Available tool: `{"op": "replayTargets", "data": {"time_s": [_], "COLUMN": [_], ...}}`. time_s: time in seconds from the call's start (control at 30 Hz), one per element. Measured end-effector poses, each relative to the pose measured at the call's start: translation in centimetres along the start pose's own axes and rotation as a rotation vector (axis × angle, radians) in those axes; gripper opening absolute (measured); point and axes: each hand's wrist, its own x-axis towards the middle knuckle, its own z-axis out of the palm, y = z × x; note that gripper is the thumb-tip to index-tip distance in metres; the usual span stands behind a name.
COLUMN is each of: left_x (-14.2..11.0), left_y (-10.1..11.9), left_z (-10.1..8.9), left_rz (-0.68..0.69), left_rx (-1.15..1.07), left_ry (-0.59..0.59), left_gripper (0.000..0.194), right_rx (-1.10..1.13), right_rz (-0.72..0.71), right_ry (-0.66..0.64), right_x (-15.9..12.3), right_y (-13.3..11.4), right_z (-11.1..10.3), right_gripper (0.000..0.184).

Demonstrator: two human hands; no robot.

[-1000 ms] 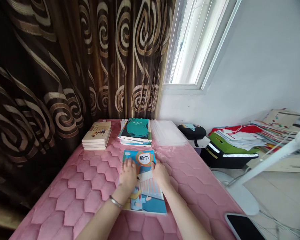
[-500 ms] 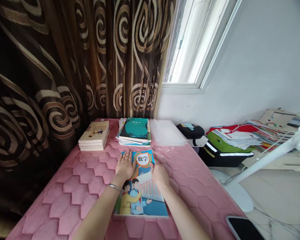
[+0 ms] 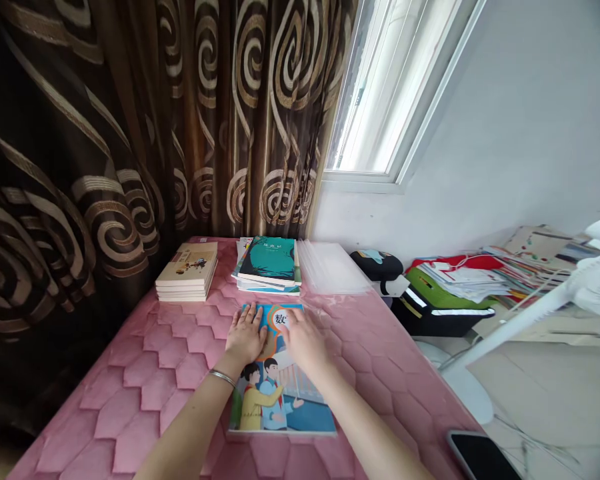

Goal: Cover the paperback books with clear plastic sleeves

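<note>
Textbook point(image 3: 275, 400) lies face up on the pink quilted cloth point(image 3: 175, 347), our left hand point(image 3: 246, 337) and right hand point(image 3: 305, 345) flat across its upper half, fingers loosely spread, grasping nothing. We appear to be steadying or aligning it; any lift would call for fingertips beneath an edge.

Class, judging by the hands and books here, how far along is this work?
Looks done: the beige stack sits neatly piled.

In hand: the left hand and right hand rest on the blue book.

Perhaps left: the blue book lies apart from both piles, and the teal-topped pile is uneven. Whether the clear plastic sheets matter, I cannot tell.
</note>
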Motion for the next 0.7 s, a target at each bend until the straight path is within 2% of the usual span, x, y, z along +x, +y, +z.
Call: {"op": "replayTargets", "data": {"time_s": [0.07, 0.13, 0.17, 0.23, 0.37, 0.5, 0.63, 0.7], "left_x": [0.0, 0.1, 0.1, 0.1, 0.0, 0.3, 0.0, -1.2], "left_y": [-0.1, -0.2, -0.2, -0.1, -0.1, 1.0, 4.3, 5.6], "left_z": [0.0, 0.0, 0.0, -0.1, -0.3, -0.3, 0.3, 0.8], "left_rz": [0.013, 0.020, 0.018, 0.005, -0.012, -0.050, -0.212, -0.190], "left_rx": [0.015, 0.023, 0.022, 0.013, -0.001, 0.031, 0.051, 0.038], "left_ry": [-0.028, -0.059, -0.063, -0.048, -0.010, 0.019, 0.053, 0.061], "left_gripper": [0.059, 0.060, 0.060, 0.059, 0.059, 0.058, 0.060, 0.062], "right_rx": [0.118, 0.160, 0.153, 0.107, 0.033, 0.043, 0.040, 0.038], "right_rz": [-0.218, -0.330, -0.320, -0.210, 0.023, 0.080, 0.095, 0.094], "right_ry": [-0.053, -0.143, -0.181, -0.215, -0.234, -0.226, -0.213, -0.209], "right_x": [0.9, 1.8, 2.2, 2.9, 3.1, 2.6, 2.5, 2.4], "right_y": [-1.3, -1.6, -1.3, 0.1, 3.4, 4.1, 3.6, 3.5], "right_z": [1.0, 2.4, 3.1, 4.1, 4.4, 4.1, 4.2, 4.3], "right_gripper": [0.053, 0.059, 0.061, 0.063, 0.064, 0.062, 0.061, 0.061]}}
